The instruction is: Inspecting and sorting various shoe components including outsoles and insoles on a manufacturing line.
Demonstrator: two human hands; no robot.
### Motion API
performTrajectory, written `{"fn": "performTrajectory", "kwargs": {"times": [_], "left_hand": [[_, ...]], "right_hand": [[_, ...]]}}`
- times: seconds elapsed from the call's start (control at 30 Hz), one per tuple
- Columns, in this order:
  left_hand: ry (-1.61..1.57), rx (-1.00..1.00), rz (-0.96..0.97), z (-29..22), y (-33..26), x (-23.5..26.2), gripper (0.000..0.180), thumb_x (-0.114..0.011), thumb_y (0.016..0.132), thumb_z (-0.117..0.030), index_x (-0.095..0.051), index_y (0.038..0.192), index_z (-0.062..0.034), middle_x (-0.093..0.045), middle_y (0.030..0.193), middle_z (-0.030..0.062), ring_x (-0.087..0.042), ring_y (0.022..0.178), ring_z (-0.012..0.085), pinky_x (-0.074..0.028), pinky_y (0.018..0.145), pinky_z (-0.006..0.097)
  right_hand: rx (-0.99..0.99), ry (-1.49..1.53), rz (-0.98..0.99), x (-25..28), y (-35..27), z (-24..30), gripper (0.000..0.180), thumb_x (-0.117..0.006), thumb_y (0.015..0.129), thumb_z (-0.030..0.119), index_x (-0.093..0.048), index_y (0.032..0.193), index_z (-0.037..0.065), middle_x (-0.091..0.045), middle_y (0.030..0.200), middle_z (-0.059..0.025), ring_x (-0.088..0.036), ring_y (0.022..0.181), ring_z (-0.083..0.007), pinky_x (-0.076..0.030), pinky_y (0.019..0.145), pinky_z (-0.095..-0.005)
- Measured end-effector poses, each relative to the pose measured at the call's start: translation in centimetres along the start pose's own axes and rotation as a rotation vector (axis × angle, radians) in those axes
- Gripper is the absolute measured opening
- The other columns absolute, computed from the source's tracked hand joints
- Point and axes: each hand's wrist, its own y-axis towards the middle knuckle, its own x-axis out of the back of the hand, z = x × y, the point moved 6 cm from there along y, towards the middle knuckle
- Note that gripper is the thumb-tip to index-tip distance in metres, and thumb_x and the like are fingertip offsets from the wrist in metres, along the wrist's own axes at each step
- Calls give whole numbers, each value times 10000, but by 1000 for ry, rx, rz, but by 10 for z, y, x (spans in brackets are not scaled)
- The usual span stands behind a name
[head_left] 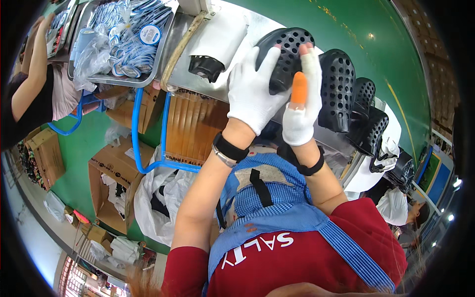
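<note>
1. The black perforated shoe [287, 57] is held up over the near edge of the metal workbench [247, 29], gripped from both sides by two hands in white gloves.
2. The left hand [252, 91] is clamped on the shoe's left side, thumb stretched across the holed upper; a black wristband and a metal bracelet sit on that wrist.
3. The right hand [303, 101] is closed on the shoe's right side, fingers laid along it; one finger wears an orange finger cot [299, 88].
4. Just right of the held shoe, at least four more black perforated shoes [337, 89] stand in a row along the bench's right edge, touching one another.
5. One black moulded part [206, 67] lies on a white sheet [222, 34] near the middle of the bench.
6. At the bench's far left corner a metal tray [121, 79] holds a heap of round blue-and-white labels [149, 34] on cords, too many to count, partly under clear plastic bags.
7. Below the bench, a blue tube frame [136, 128] runs beside brown corrugated cardboard [190, 126].
8. On the green floor stands one open cardboard box [111, 190] with white wrapping inside, next to a white plastic sack [156, 203]; another closed carton [47, 156] sits further left.
9. Another person's bare arm [29, 74] reaches toward the tray from the left edge.
</note>
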Motion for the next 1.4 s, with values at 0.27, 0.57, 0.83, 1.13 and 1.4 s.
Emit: {"fn": "performTrajectory", "kwargs": {"times": [0.27, 0.57, 0.83, 1.13, 1.4], "left_hand": [[136, 53, -32, 2, -7, 0, 712, -700, 729, -196, -394, 1364, -91, -491, 1201, 183, -517, 1096, 345, -449, 916, 423], [246, -65, -659, 60, -181, 169, 378, -655, 730, 14, -634, 1103, -44, -651, 1085, 124, -641, 940, 278, -528, 810, 347], [389, 1095, -904, 297, -481, 220, 273, -582, 864, -114, -641, 1123, -49, -650, 1060, 160, -620, 1000, 315, -480, 898, 385], [308, 1357, -192, 522, -609, 15, 356, -544, 892, -289, -596, 1210, -138, -612, 1152, 141, -598, 1027, 352, -475, 891, 453], [-230, 1532, 529, 569, -615, -117, 399, -415, 910, -295, -677, 1145, -109, -589, 1240, 201, -583, 1154, 338, -453, 986, 411]], "right_hand": [[313, -279, 122, -16, 7, 34, 598, -503, 943, 434, -520, 1290, -53, -495, 1345, -224, -432, 1291, -379, -270, 1110, -469], [285, 46, 723, -100, -56, 108, 513, -536, 933, 388, -572, 1190, -55, -568, 1246, -208, -512, 1216, -341, -386, 1032, -410], [537, -43, 1003, -290, -174, 58, 427, -566, 729, -104, -626, 1128, 37, -623, 1170, -145, -581, 1083, -314, -476, 914, -361], [737, -104, 1241, -400, -230, 5, 372, -471, 961, 305, -670, 1010, -5, -681, 1007, -180, -629, 996, -331, -460, 878, -399], [560, -343, 1371, -382, -214, -15, 532, -414, 957, 407, -595, 1109, -70, -609, 1134, -185, -577, 1071, -308, -416, 959, -405]]}}
